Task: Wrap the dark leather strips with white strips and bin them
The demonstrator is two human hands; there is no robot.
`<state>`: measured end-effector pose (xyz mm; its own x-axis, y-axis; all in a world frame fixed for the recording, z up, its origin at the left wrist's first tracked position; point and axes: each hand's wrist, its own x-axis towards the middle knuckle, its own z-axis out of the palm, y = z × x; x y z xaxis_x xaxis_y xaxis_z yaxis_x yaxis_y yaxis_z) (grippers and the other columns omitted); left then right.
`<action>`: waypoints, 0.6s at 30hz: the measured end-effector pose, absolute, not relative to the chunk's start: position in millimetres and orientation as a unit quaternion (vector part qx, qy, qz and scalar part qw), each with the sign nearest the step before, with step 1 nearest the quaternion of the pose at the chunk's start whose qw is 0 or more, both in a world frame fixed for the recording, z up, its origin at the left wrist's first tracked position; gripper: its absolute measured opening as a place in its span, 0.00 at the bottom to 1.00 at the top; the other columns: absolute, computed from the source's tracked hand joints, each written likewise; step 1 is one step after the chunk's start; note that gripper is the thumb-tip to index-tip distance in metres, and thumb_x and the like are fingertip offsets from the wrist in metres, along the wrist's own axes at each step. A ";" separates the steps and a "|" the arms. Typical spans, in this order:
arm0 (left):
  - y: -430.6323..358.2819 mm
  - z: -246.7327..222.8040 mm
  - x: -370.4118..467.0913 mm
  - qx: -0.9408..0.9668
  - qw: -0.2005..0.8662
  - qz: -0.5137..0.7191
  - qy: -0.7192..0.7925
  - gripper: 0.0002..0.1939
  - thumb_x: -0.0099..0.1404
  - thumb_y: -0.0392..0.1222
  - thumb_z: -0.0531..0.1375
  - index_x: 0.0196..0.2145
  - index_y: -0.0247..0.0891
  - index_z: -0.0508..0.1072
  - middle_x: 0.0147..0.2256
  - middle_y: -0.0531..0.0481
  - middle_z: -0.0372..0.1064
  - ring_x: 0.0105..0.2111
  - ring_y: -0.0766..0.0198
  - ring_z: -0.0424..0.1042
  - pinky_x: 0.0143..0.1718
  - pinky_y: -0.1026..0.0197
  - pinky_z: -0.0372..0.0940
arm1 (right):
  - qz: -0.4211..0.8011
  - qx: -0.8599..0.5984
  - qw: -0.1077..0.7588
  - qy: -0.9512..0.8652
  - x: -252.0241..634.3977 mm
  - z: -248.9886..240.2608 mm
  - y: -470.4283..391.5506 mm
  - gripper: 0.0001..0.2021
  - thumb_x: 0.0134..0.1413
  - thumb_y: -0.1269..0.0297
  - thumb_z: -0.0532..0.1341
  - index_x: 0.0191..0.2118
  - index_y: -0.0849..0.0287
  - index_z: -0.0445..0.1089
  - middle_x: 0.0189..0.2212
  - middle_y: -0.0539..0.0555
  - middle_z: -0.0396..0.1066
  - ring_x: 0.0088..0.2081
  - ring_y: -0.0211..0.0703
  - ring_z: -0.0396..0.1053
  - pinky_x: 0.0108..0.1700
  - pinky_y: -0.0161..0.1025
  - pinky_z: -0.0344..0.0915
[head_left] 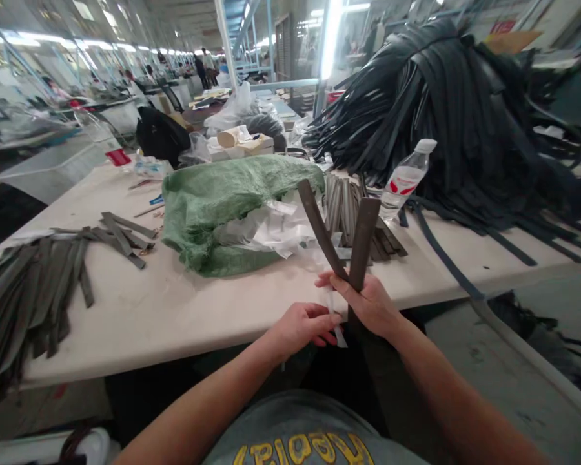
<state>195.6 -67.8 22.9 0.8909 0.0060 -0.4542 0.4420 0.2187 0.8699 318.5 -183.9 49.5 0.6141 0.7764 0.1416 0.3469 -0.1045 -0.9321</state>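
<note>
My right hand (375,303) is closed around two dark grey flat strips (363,242), whose upper ends spread apart in a V above the table edge. Just left of it, my left hand (303,329) pinches a thin white strip (339,337) that hangs below its fingertips. The top of this white piece runs up to the fingers of my right hand. Behind the hands, a green woven sack (198,200) lies with its mouth open, and white strips (271,232) spill out of it. More grey strips (341,203) lie stacked beside the sack.
A pile of grey strips (43,284) hangs over the table's left edge. At the right rises a large heap of long black strips (445,103), with a water bottle (407,181) in front. Another bottle (99,132) and a black bag (161,137) stand at the back left.
</note>
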 end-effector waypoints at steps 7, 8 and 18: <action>-73.5 10.3 197.9 0.682 0.705 -0.064 0.183 0.20 0.55 0.52 0.64 0.39 0.34 0.76 0.29 0.48 0.73 0.28 0.65 0.68 0.31 0.64 0.61 | 0.112 -0.746 0.479 -0.449 318.1 46.5 -186.5 0.14 0.64 0.59 0.54 0.42 0.60 0.75 0.37 0.56 0.78 0.42 0.48 0.75 0.45 0.41 0.68; -72.5 9.3 198.2 0.710 0.680 -0.054 0.174 0.17 0.57 0.51 0.62 0.37 0.34 0.77 0.27 0.49 0.72 0.27 0.65 0.67 0.31 0.64 0.60 | 0.106 -0.748 0.468 -0.459 316.9 45.3 -186.6 0.14 0.65 0.59 0.54 0.42 0.61 0.75 0.37 0.56 0.78 0.42 0.48 0.75 0.44 0.40 0.68; -79.5 5.4 202.7 0.750 0.632 -0.079 0.181 0.12 0.56 0.46 0.59 0.26 0.34 0.76 0.22 0.51 0.69 0.23 0.66 0.64 0.26 0.64 0.58 | 0.084 -0.775 0.389 -0.490 303.7 52.5 -186.4 0.14 0.65 0.61 0.53 0.39 0.61 0.74 0.34 0.57 0.76 0.37 0.48 0.73 0.39 0.40 0.67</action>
<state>202.7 -79.5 5.4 0.9219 0.1723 -0.3469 0.3710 -0.1359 0.9186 303.7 -186.4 52.5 0.5056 0.8254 0.2510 0.6944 -0.2167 -0.6862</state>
